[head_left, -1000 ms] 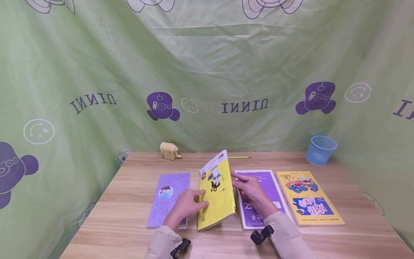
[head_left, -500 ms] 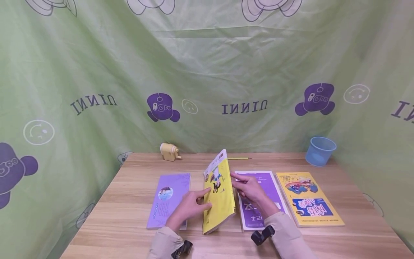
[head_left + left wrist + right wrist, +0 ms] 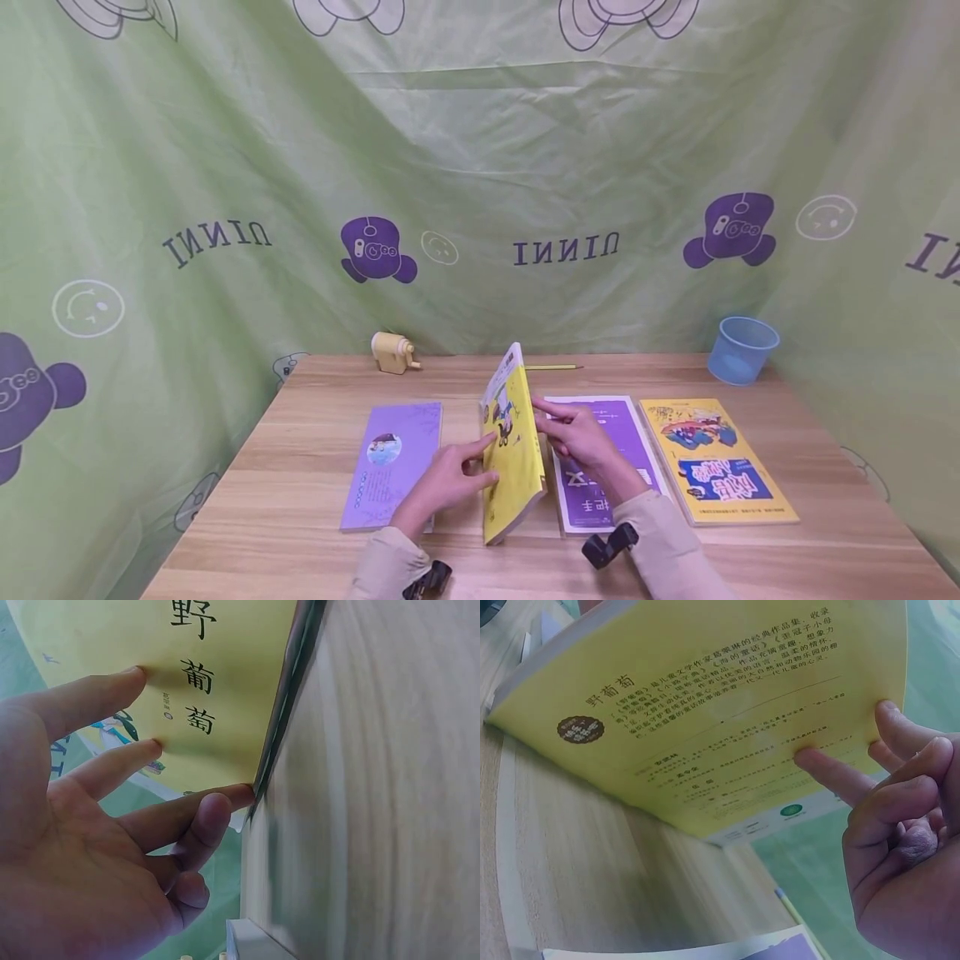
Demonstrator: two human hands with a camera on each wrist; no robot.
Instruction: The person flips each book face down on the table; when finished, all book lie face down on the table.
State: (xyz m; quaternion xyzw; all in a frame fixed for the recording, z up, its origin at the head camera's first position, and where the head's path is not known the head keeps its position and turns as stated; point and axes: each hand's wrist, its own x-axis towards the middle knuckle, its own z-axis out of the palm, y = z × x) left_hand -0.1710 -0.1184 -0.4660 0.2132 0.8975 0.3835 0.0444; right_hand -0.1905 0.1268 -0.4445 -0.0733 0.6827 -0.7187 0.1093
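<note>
A yellow book (image 3: 510, 467) stands tilted on its long edge, between my two hands. My left hand (image 3: 450, 479) touches its illustrated front cover with extended fingers. In the left wrist view, one fingertip (image 3: 246, 793) reaches the book's lower edge at the table, and others rest on the cover (image 3: 225, 682). My right hand (image 3: 585, 437) presses extended fingertips to the back cover (image 3: 727, 750), while its other fingers are curled in. Beneath the right hand lies a purple-and-white book (image 3: 618, 425); beside the left hand is a lilac book (image 3: 386, 467).
On the wooden table (image 3: 262, 492), an orange-yellow book (image 3: 712, 458) lies at the right. Along the back stand a cream pencil sharpener (image 3: 392, 352) with a crank and a blue cup (image 3: 742, 350). A yellow pencil (image 3: 553, 367) lies between them. Green printed cloth (image 3: 480, 167) hangs behind.
The yellow book has swung more upright, its near lower edge shifting right. My left hand follows it rightward with fingers on the cover; the right hand has barely moved.
</note>
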